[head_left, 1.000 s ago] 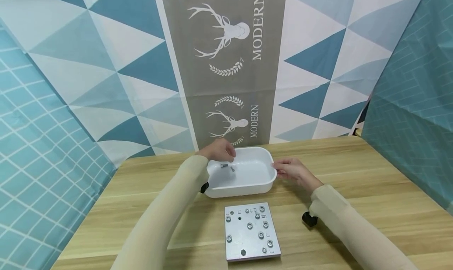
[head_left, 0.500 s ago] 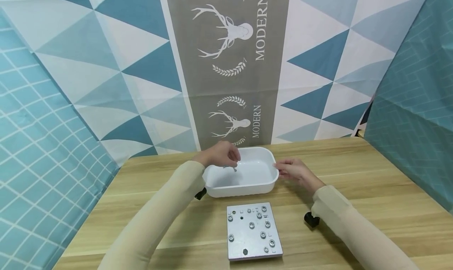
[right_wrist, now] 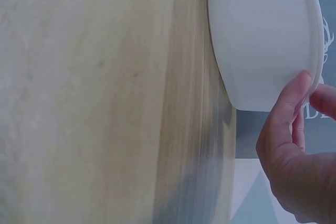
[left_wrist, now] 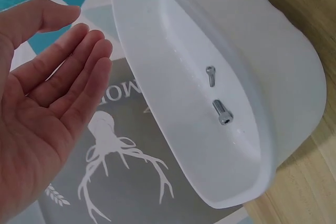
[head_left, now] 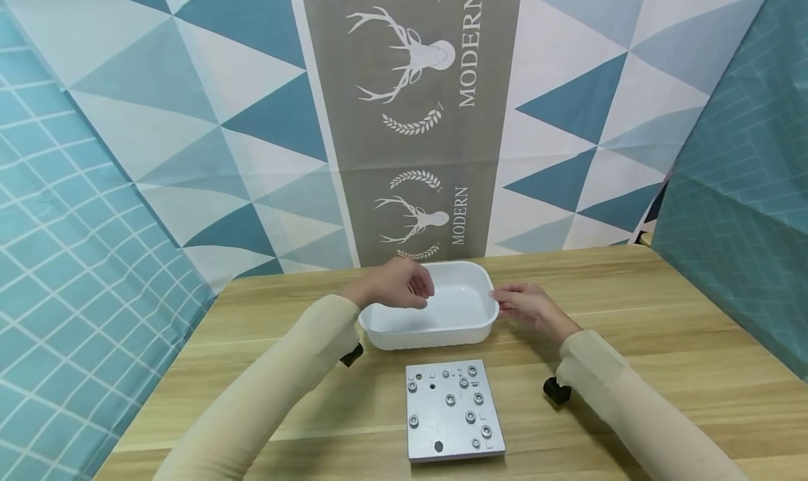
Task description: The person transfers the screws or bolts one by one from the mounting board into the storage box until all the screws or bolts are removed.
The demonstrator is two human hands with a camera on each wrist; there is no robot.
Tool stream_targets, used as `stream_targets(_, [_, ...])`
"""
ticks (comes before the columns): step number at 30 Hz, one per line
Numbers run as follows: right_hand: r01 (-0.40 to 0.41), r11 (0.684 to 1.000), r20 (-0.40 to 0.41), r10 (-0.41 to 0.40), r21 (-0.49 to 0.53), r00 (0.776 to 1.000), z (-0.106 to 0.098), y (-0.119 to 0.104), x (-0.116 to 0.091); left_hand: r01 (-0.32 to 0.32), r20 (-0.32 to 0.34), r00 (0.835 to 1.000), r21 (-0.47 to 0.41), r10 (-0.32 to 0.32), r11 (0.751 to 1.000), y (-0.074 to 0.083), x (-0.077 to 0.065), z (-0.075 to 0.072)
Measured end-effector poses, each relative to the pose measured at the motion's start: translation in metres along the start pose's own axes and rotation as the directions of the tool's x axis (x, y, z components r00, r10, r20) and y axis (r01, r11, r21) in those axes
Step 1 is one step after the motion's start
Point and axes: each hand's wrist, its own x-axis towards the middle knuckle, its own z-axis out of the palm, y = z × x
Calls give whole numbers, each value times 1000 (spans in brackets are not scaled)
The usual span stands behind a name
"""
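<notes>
My left hand [head_left: 399,285] hovers over the left part of a white plastic tray [head_left: 435,338], its fingers relaxed and the palm bare in the left wrist view. Inside the tray lie two socket head screws, a larger screw [left_wrist: 222,113] and a smaller screw [left_wrist: 211,76]; the hand hides them in the head view. At the tray's right end, my right hand [head_left: 527,304] pinches the rim, with thumb and fingers on either side of it in the right wrist view.
Nearer me on the wooden table [head_left: 600,313] lies a square metal plate [head_left: 435,418] fitted with several socket head screws, and with a few holes. A patterned cloth [head_left: 568,81] hangs behind the table, and blue cloths [head_left: 738,207] close off both sides.
My left hand has come slightly right and nearer me over the tray, its fingers loosening, and now covers the screws in the head view. The right hand keeps its grip on the rim.
</notes>
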Motion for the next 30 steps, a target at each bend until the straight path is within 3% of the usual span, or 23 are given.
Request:
stream_targets(7, [5, 1000, -3, -5, 2, 1000, 0, 0, 4, -95, -11, 995, -6, 95, 995, 13, -8, 2])
stream_targets(17, [-2, 1000, -10, 2, -25, 1000, 1, 0, 5, -77, 44, 996, -42, 79, 996, 29, -18, 22])
stream_targets(30, [18, 1000, 11, -18, 10, 1000, 2, 3, 1, -99, 151, 982, -82, 111, 992, 51, -32, 51])
